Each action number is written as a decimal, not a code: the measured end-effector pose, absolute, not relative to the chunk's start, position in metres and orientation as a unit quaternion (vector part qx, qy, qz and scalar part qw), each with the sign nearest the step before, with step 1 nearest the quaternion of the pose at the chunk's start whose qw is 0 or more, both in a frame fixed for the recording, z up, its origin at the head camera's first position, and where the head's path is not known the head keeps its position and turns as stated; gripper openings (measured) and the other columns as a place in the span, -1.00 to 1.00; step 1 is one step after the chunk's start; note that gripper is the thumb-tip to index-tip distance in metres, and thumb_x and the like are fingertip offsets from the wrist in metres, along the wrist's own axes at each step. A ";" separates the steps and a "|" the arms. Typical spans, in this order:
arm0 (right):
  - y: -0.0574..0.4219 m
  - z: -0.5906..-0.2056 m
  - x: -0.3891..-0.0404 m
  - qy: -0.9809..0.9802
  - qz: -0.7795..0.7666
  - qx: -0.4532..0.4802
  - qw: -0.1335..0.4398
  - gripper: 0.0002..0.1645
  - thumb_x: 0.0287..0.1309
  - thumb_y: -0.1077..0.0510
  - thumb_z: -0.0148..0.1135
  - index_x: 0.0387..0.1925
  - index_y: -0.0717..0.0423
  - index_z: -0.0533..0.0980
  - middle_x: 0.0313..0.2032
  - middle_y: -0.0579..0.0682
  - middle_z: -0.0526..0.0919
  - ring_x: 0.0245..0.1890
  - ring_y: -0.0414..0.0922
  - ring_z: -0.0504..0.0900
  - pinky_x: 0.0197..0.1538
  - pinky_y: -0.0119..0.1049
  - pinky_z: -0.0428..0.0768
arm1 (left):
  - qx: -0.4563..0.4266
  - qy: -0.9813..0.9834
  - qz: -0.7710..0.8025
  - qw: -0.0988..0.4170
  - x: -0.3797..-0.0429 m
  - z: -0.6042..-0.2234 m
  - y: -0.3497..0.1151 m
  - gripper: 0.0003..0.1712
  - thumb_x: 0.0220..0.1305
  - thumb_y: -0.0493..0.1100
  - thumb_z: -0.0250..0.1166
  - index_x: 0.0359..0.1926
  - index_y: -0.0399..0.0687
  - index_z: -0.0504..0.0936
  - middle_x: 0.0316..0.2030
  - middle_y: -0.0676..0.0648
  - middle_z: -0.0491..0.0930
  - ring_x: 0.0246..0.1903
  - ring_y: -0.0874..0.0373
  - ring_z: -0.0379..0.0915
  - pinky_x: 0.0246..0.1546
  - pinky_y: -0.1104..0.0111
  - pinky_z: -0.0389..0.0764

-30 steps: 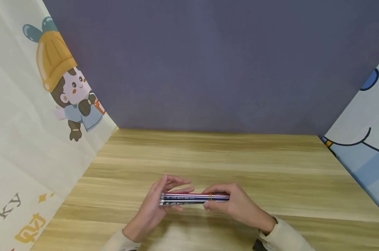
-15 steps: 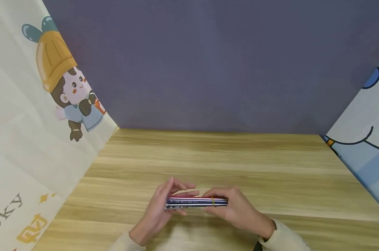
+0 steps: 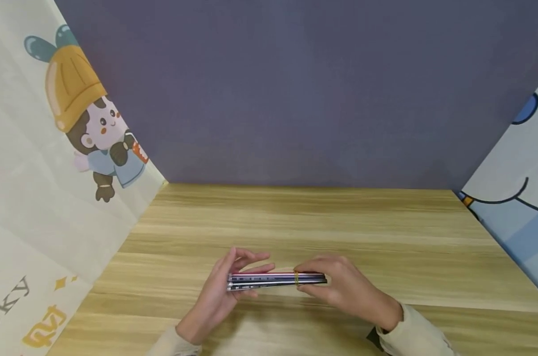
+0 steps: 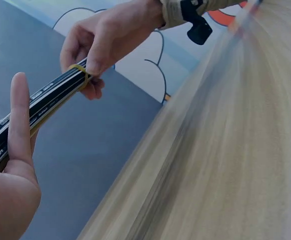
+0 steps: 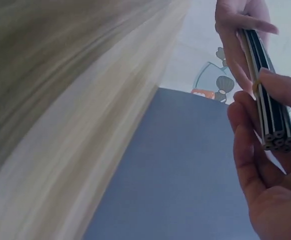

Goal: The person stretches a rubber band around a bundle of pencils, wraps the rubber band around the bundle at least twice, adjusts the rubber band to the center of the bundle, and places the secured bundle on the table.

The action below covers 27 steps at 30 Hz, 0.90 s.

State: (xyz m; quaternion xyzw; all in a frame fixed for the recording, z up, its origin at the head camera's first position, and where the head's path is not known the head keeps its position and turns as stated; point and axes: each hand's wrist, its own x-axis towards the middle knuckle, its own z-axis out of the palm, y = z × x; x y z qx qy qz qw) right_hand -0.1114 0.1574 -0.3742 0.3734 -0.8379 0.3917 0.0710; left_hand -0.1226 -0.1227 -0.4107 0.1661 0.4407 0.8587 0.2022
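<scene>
A bundle of striped pencils, dark with white and one red edge, lies level between both hands above the table. My left hand holds its left end between thumb and fingers; the thumb crosses the bundle in the left wrist view. A yellow rubber band circles the pencils nearer the right end. My right hand pinches the bundle at the band, thumb on one side and fingers on the other. In the right wrist view the blunt pencil ends point out past the right fingers.
Below the hands spreads a wood-grain table. A grey-purple panel rises at its back edge. Pale printed sheets stand at both sides, the left sheet with a cartoon figure and the right sheet with blue shapes.
The right fingertips have shifted slightly right along the bundle and now sit at the rubber band, uncovering more of it. The left hand and bundle dipped a little, then came back up.
</scene>
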 end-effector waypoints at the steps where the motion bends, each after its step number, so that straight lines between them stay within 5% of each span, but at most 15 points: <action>1: 0.157 -0.375 -0.111 -0.833 0.401 0.377 0.064 -0.71 0.12 0.09 0.49 -0.09 -0.07 0.69 -0.21 -0.26 0.72 -0.29 -0.36 0.64 -0.30 -0.42 0.68 | 0.161 0.444 0.858 0.204 -0.122 -0.411 -0.122 -0.49 0.63 0.10 -0.27 -0.05 -0.09 0.55 0.26 -0.25 0.50 0.21 -0.19 0.47 -0.39 0.33 0.76; 7: 0.150 -0.383 -0.110 -0.816 0.437 0.377 0.021 -0.71 0.10 0.10 0.50 -0.10 -0.06 0.70 -0.25 -0.24 0.74 -0.34 -0.36 0.65 -0.37 -0.44 0.67 | 0.166 0.450 0.856 0.196 -0.121 -0.414 -0.118 -0.46 0.64 0.09 -0.29 -0.09 -0.12 0.56 0.25 -0.30 0.49 0.18 -0.21 0.49 -0.51 0.38 0.73; 16: 0.150 -0.384 -0.110 -0.822 0.404 0.395 0.068 -0.70 0.12 0.06 0.48 -0.07 -0.06 0.68 -0.22 -0.24 0.73 -0.29 -0.37 0.65 -0.28 -0.51 0.65 | 0.196 0.450 0.848 0.198 -0.119 -0.414 -0.117 -0.43 0.65 0.04 -0.33 -0.08 -0.16 0.57 0.23 -0.29 0.50 0.17 -0.19 0.51 -0.40 0.33 0.75; 27: 0.167 -0.358 -0.115 -0.862 0.408 0.295 -0.051 -0.67 0.23 -0.22 0.30 -0.05 -0.24 0.67 -0.12 -0.33 0.71 -0.15 -0.32 0.68 -0.07 -0.28 0.70 | 0.167 0.441 0.857 0.209 -0.123 -0.409 -0.124 -0.52 0.64 0.04 -0.26 -0.14 -0.10 0.54 0.25 -0.24 0.50 0.16 -0.15 0.53 -0.44 0.45 0.72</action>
